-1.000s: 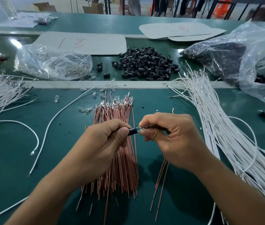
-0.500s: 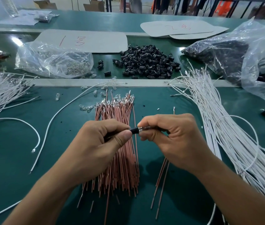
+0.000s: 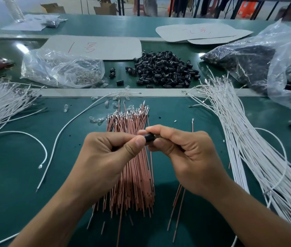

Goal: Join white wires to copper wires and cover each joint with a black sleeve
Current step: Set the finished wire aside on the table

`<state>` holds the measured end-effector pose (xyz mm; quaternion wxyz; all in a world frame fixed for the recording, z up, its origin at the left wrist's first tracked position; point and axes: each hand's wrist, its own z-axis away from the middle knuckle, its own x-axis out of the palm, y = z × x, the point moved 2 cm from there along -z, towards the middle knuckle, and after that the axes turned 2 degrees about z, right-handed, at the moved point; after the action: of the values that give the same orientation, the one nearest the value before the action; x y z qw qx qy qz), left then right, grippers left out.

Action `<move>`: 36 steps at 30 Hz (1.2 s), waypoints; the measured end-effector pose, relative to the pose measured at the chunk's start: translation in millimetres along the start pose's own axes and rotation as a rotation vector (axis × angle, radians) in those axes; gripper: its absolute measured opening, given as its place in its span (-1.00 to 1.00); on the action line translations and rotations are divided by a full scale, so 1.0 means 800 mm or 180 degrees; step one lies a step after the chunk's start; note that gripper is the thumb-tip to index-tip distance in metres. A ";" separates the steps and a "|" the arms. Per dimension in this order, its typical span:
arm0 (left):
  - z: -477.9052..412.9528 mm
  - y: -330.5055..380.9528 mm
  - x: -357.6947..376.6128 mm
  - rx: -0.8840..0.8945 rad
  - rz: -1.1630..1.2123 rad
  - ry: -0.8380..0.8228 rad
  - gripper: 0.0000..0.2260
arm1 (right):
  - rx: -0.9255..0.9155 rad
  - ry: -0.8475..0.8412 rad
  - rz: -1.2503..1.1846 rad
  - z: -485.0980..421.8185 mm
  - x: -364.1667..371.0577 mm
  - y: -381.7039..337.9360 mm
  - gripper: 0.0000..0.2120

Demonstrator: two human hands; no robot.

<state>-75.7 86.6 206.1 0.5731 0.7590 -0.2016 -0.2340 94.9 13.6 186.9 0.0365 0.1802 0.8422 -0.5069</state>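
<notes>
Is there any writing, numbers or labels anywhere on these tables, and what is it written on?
Grey card behind the clear bag: red handwritten marks, a stroke like "1" and a second character I cannot read.
Far grey card: red handwritten marks, too faint to read.
No printed labels or brands visible.

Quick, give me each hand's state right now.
Left hand: closed, pinching one end of the black sleeve.
Right hand: closed, pinching the sleeve's other end.
</notes>
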 end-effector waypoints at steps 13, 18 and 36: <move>0.000 -0.002 0.002 0.0055 -0.0440 -0.0203 -0.86 | 0.0331 0.0104 -0.0273 -0.002 -0.004 0.001 -0.74; 0.001 -0.004 0.003 0.0084 -0.0318 -0.0190 -0.80 | 0.0424 0.0124 -0.0354 0.000 0.001 0.000 -0.73; 0.003 0.001 0.021 0.0654 -0.0114 0.0062 -0.77 | 0.0792 0.0426 -0.1210 0.001 0.009 0.001 -0.72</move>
<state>-63.6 74.6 204.4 0.4899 0.8195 -0.2053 -0.2150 88.4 15.3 184.0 -0.1380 0.0547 0.7925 -0.5915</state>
